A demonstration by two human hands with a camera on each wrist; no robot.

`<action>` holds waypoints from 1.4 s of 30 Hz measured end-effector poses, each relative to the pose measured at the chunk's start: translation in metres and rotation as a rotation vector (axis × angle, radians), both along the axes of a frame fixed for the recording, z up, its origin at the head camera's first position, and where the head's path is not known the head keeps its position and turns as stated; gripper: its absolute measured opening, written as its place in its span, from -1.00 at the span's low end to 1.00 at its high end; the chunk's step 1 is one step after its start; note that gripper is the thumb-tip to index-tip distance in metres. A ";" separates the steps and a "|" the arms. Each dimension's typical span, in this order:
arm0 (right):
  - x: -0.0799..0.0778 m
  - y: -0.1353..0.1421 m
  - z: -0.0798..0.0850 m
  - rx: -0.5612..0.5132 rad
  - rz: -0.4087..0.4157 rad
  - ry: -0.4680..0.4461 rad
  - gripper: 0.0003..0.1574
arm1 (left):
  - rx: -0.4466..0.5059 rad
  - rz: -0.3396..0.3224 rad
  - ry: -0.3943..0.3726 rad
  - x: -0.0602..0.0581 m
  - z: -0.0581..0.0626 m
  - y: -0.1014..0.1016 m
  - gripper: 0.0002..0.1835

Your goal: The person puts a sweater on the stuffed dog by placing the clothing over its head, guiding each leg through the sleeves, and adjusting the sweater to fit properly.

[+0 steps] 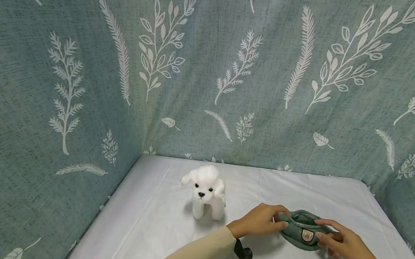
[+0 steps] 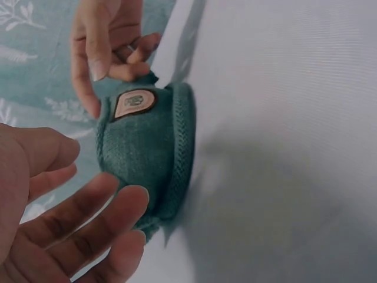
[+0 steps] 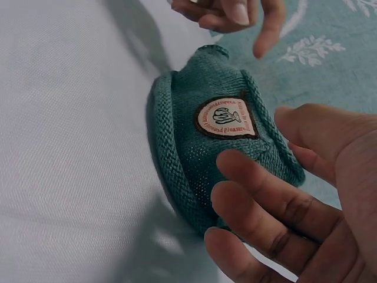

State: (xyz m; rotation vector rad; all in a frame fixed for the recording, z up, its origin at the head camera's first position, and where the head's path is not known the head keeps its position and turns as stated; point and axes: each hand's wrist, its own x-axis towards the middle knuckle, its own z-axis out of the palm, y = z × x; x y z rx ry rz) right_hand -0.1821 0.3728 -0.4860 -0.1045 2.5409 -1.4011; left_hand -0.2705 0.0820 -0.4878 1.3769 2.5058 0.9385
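Two hands (image 1: 260, 220) (image 1: 348, 244), white surface (image 1: 155, 231), leafy drapes (image 1: 272, 122)

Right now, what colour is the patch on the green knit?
The patch is pale pink with a dark border, clearest in the right wrist view.

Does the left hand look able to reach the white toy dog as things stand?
Probably yes: the left hand, at the green knit piece, has only white cloth between it and the toy dog.
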 end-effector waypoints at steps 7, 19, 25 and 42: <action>0.000 0.001 0.000 -0.022 -0.008 -0.022 -0.22 | -0.015 -0.027 -0.094 -0.008 0.001 0.018 -0.61; 0.002 -0.001 0.000 -0.010 -0.005 -0.018 -0.24 | -0.108 -0.022 -0.172 -0.008 -0.007 0.035 -0.62; 0.002 -0.003 -0.001 -0.018 -0.010 -0.018 -0.24 | -0.105 0.011 -0.190 -0.011 -0.013 0.035 -0.66; -0.008 -0.005 -0.009 -0.092 -0.075 -0.104 -0.31 | 0.119 0.008 -0.406 -0.014 -0.026 0.033 -0.78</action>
